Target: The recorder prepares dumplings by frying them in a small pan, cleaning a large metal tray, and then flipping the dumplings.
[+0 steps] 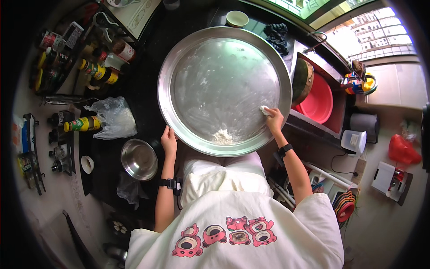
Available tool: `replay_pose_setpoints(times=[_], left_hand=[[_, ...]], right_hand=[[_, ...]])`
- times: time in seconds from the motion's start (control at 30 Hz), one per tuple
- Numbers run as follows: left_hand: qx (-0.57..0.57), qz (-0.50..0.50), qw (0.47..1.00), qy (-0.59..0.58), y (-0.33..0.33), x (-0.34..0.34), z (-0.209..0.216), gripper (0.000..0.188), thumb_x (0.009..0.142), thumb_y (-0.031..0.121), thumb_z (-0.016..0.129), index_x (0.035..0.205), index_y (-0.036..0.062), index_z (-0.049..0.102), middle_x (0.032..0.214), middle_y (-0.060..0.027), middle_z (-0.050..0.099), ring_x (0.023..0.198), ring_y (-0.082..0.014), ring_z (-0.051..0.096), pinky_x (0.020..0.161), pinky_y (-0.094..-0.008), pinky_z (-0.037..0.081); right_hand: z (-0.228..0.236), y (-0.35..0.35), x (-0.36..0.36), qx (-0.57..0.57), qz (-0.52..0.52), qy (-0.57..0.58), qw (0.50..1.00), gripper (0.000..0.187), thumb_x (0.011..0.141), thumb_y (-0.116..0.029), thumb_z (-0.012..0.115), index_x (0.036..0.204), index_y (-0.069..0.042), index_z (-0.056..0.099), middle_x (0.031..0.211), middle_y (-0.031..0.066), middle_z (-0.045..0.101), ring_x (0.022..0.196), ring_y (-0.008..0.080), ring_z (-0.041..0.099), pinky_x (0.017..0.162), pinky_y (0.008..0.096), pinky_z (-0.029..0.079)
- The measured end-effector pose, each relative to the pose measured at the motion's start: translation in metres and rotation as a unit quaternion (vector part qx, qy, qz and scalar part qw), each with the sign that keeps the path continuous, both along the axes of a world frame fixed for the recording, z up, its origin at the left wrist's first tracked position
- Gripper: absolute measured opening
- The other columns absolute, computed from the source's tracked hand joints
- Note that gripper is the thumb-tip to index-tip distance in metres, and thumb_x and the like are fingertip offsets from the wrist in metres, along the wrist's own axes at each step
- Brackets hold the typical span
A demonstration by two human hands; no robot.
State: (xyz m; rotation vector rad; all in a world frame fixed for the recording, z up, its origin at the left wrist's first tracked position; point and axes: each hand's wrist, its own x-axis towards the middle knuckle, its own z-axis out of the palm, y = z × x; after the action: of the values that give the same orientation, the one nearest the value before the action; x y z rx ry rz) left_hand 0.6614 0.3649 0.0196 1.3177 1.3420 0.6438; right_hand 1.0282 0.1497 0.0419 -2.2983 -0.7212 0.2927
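Note:
A large round metal tray point(224, 76) with a raised rim lies in front of me, streaked with thin white smears. A small heap of white powder point(222, 137), like flour, sits on it by the near edge. My left hand point(169, 141) is closed on the tray's rim at the near left. Over the tray's right side, my right hand point(274, 120) is closed on a small white wad point(264, 110). Whether the wad is dough, cloth or paper cannot be made out. Its tip touches or hovers just above the tray's surface.
Left of the tray are a steel bowl point(139, 159), a clear plastic bag point(115, 117) and several sauce bottles point(99, 71). A pale bowl point(237, 19) stands behind the tray. To the right, a sink holds a red basin point(319, 101); a clear container point(354, 141) is beside it.

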Motion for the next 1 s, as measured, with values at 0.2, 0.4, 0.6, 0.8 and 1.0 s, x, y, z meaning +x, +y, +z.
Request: replay_pose_setpoints(times=[0.2, 0.4, 0.6, 0.8, 1.0], left_hand=[[0.006, 0.029, 1.000, -0.002, -0.001, 0.000, 0.003, 0.030, 0.090, 0.012, 0.049, 0.115, -0.0048, 0.052, 0.069, -0.0009, 0.053, 0.056, -0.0069, 0.046, 0.049, -0.0223, 0.040], [-0.124, -0.022, 0.990, -0.071, 0.014, -0.004, 0.013, 0.031, 0.088, 0.016, 0.052, 0.114, 0.0012, 0.048, 0.085, -0.0058, 0.058, 0.071, -0.0126, 0.058, 0.062, -0.0276, 0.051], [-0.289, -0.090, 0.948, -0.096, 0.027, -0.005, 0.027, 0.032, 0.088, 0.025, 0.051, 0.113, 0.0047, 0.046, 0.100, -0.0080, 0.056, 0.085, -0.0188, 0.059, 0.072, -0.0342, 0.050], [-0.335, -0.074, 0.923, -0.174, 0.010, -0.004, 0.025, 0.047, 0.088, 0.023, 0.052, 0.126, 0.0088, 0.028, 0.111, -0.0108, 0.050, 0.094, -0.0220, 0.056, 0.079, -0.0396, 0.048], [-0.378, -0.041, 0.893, -0.241, 0.001, -0.022, 0.014, 0.034, 0.087, 0.026, 0.055, 0.111, 0.0057, 0.044, 0.103, -0.0081, 0.052, 0.096, -0.0210, 0.054, 0.083, -0.0387, 0.046]], right_hand=[[0.006, -0.016, -0.071, -0.043, 0.136, 0.157, 0.977, 0.042, 0.066, 0.011, 0.051, 0.091, -0.016, 0.070, 0.085, 0.0074, 0.060, 0.073, 0.0201, 0.058, 0.069, 0.0243, 0.045], [0.004, -0.015, -0.028, -0.008, -0.035, 0.027, 0.999, 0.040, 0.067, 0.012, 0.051, 0.095, -0.011, 0.068, 0.086, 0.0105, 0.060, 0.074, 0.0220, 0.060, 0.069, 0.0264, 0.045], [0.010, 0.011, -0.109, -0.019, 0.131, 0.136, 0.982, 0.049, 0.063, 0.014, 0.047, 0.097, -0.013, 0.068, 0.086, 0.0102, 0.057, 0.075, 0.0230, 0.056, 0.070, 0.0265, 0.044], [0.000, 0.074, -0.119, 0.047, 0.161, 0.117, 0.979, 0.046, 0.059, 0.013, 0.047, 0.090, -0.012, 0.070, 0.083, 0.0114, 0.058, 0.081, 0.0273, 0.055, 0.073, 0.0318, 0.045], [0.004, 0.054, -0.138, 0.008, 0.323, 0.153, 0.934, 0.046, 0.057, 0.016, 0.043, 0.082, -0.011, 0.071, 0.082, 0.0112, 0.057, 0.081, 0.0289, 0.054, 0.072, 0.0341, 0.045]])
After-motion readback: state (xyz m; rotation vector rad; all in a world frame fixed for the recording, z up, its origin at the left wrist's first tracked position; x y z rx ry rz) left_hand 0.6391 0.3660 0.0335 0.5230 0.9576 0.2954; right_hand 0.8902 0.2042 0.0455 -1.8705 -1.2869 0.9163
